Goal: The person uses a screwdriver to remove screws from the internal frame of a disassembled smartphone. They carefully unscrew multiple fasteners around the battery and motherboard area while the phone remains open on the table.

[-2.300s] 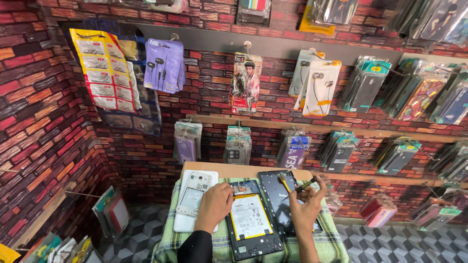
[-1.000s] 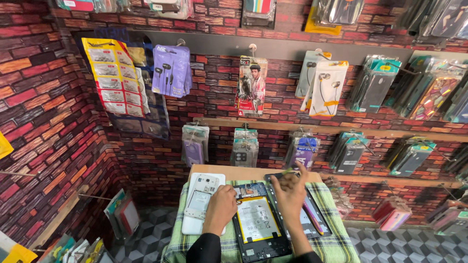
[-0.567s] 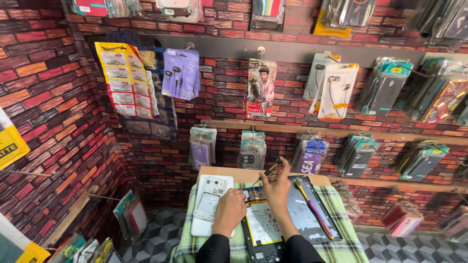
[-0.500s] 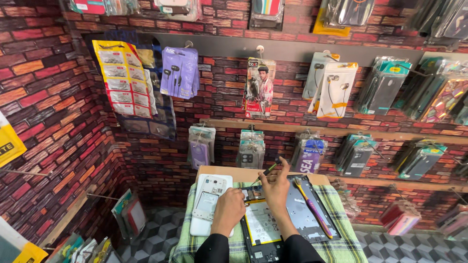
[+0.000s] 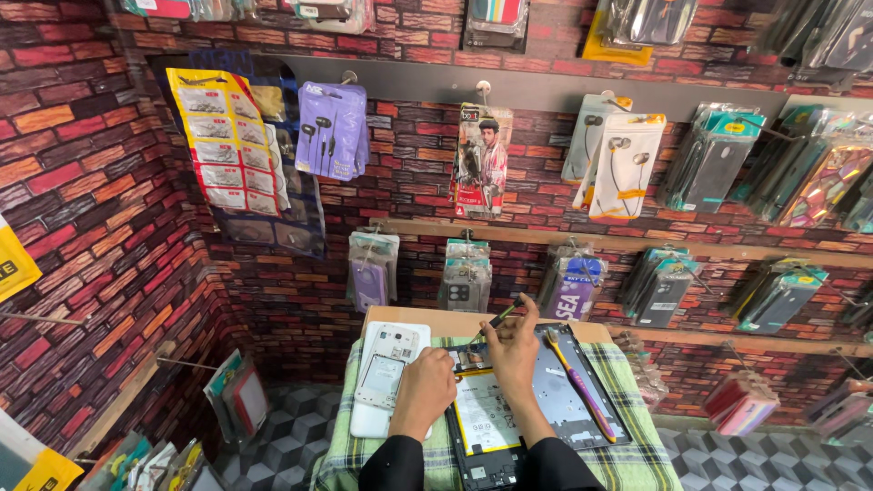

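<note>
right hand (image 5: 512, 341) now over opened tablet (image 5: 486, 423), left hand (image 5: 424, 391) beside.

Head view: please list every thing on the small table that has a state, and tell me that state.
Tablet: back cover off, insides exposed.
White phone: back open, lying flat.
Dark back panel: detached, lying beside the tablet.
Toothbrush: lying on the panel, unheld.
Left hand: resting on the tablet's edge.
Right hand: holding a thin tool.
</note>
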